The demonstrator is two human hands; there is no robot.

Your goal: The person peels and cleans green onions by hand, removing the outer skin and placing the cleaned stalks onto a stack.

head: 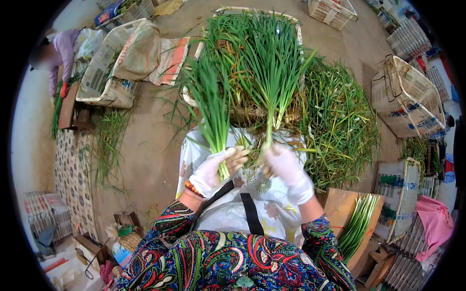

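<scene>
My left hand (209, 172), in a white glove, holds a bunch of garlic chives (216, 127) near its pale stem ends, leaves pointing away from me. My gloved right hand (285, 167) is blurred; its fingers close around the lower end of a pale green stem (269, 127). That stem runs up into leaves lying over the chives (269, 69) heaped in a plastic crate (299, 32) before me. Brown, withered leaves and roots (251, 103) show at the heap's near side. A white flowered apron (262, 214) with dark straps covers my lap.
Loose leaves (338, 127) form a large pile right of the crate. Trimmed chives (358, 225) lie on a wooden board (333, 203) at my right. Crates (404, 98) stand farther right; another crate (96, 72) and sacks (138, 54) are left. Another person (65, 47) bends over a wooden stool (69, 105).
</scene>
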